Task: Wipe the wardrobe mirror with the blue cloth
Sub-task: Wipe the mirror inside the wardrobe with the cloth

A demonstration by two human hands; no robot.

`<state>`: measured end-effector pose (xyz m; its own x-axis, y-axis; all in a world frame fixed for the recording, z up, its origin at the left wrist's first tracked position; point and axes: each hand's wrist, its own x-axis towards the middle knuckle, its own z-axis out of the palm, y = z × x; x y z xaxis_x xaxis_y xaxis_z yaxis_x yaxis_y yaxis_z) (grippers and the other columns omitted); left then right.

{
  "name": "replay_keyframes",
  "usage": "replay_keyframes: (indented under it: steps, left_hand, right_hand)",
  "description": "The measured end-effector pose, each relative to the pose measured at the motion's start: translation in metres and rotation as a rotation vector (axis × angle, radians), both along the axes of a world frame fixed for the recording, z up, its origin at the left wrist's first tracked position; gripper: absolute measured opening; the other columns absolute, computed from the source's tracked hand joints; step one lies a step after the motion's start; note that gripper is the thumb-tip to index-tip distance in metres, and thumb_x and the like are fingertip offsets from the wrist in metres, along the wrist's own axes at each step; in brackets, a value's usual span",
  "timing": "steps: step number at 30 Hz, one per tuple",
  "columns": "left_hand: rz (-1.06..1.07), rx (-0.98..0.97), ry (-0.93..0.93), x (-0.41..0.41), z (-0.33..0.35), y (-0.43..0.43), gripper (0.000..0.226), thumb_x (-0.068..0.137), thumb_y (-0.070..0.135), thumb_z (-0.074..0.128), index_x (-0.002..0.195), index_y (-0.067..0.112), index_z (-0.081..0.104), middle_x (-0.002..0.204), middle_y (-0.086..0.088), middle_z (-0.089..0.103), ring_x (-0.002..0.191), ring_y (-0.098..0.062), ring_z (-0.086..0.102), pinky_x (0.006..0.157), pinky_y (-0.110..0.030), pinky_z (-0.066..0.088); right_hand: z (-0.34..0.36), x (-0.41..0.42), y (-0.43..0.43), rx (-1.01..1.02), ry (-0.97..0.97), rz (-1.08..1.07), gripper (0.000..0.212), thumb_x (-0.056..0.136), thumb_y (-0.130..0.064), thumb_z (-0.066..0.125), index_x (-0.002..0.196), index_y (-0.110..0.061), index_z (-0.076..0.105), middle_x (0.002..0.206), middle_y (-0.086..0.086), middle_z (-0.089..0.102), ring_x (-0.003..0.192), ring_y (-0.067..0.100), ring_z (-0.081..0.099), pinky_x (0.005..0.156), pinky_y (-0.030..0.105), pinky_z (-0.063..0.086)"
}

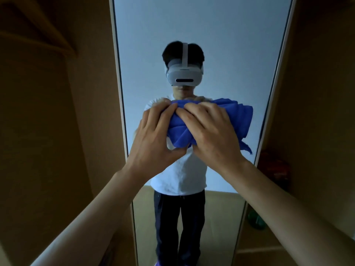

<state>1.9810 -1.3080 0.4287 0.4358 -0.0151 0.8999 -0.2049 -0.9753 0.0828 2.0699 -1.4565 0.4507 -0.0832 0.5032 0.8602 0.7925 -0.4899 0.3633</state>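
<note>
Left hand (153, 135), right hand (213, 131) both clamped on bunched blue cloth (238, 116) at mirror (192, 25). Flatten pad; wipe from 12 o'clock downward.

Dim, dark blurred sides, wide-angle edge distortion

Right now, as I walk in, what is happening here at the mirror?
A person stands facing the tall, narrow wardrobe mirror between brown wooden panels. The person holds a crumpled blue cloth up in front of the glass at chest height. The left hand grips its left side and the right hand grips its middle. Whether the cloth already touches the glass is hard to tell.
</note>
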Motion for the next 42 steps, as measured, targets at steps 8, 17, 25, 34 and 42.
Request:
replay_keyframes:
  steps: [8, 17, 25, 34, 42]
  left_hand:
    - [-0.009, -0.062, 0.073, -0.003, -0.07, 0.001, 0.08, 0.079, 0.035, 0.079, 0.144, -0.002, 0.05, 0.144, -0.016, 0.049, 0.131, -0.026, 0.045, 0.108, -0.046, 0.044]
    - [0.003, -0.123, 0.14, -0.007, -0.134, -0.007, 0.078, 0.086, 0.044, 0.072, 0.146, 0.0, 0.048, 0.148, -0.015, 0.046, 0.136, -0.028, 0.044, 0.114, -0.042, 0.04]
    - [0.031, -0.188, 0.22, -0.009, -0.191, -0.011, 0.076, 0.087, 0.04, 0.072, 0.148, 0.002, 0.047, 0.151, -0.014, 0.043, 0.136, -0.029, 0.045, 0.108, -0.049, 0.046]
    - [0.064, -0.23, 0.348, -0.016, -0.276, -0.015, 0.076, 0.084, 0.03, 0.081, 0.147, 0.004, 0.046, 0.15, -0.011, 0.043, 0.133, -0.028, 0.047, 0.113, -0.038, 0.042]
    - [0.073, -0.333, 0.445, -0.026, -0.343, -0.03, 0.073, 0.082, 0.019, 0.085, 0.143, -0.002, 0.05, 0.146, -0.015, 0.044, 0.133, -0.029, 0.048, 0.112, -0.038, 0.045]
  right_hand:
    - [-0.075, 0.0, 0.002, 0.004, 0.03, -0.016, 0.045, 0.088, -0.005, 0.061, 0.133, -0.009, 0.06, 0.13, 0.008, 0.061, 0.115, 0.029, 0.054, 0.1, 0.041, 0.042]
    - [-0.143, -0.002, -0.002, -0.014, 0.084, -0.049, 0.045, 0.092, -0.015, 0.067, 0.136, -0.012, 0.058, 0.134, 0.009, 0.06, 0.12, 0.028, 0.051, 0.102, 0.04, 0.042]
    - [-0.203, -0.004, -0.002, -0.027, 0.156, -0.054, 0.04, 0.099, -0.019, 0.059, 0.139, -0.013, 0.057, 0.136, 0.009, 0.059, 0.124, 0.027, 0.049, 0.104, 0.04, 0.041]
    - [-0.293, -0.007, -0.011, -0.163, 0.263, -0.05, 0.048, 0.1, -0.021, 0.06, 0.146, -0.012, 0.046, 0.141, 0.012, 0.055, 0.128, 0.028, 0.049, 0.109, 0.04, 0.04]
    - [-0.366, -0.012, -0.018, -0.228, 0.369, -0.051, 0.041, 0.104, -0.013, 0.052, 0.145, -0.013, 0.05, 0.139, 0.01, 0.057, 0.126, 0.028, 0.055, 0.107, 0.04, 0.043]
